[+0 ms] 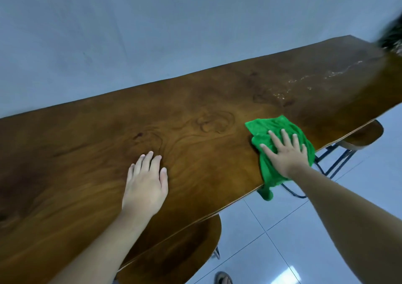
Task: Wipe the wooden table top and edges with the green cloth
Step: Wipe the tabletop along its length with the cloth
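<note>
A long brown wooden table (195, 101) with swirling grain runs from the lower left to the upper right against a pale wall. The green cloth (272, 129) lies on the top near the front edge, one corner hanging over that edge. My right hand (285, 151) presses flat on the cloth with fingers spread. My left hand (145, 181) rests flat on the bare wood to the left, fingers together, holding nothing. Pale dusty specks (339, 75) streak the top toward the far right end.
A wooden stool (187, 246) sits tucked under the front edge below my left arm, and another stool (365, 133) with dark metal legs stands at the right. White floor tiles (282, 229) fill the lower right. A dark blurred object (391, 36) sits at the far right end.
</note>
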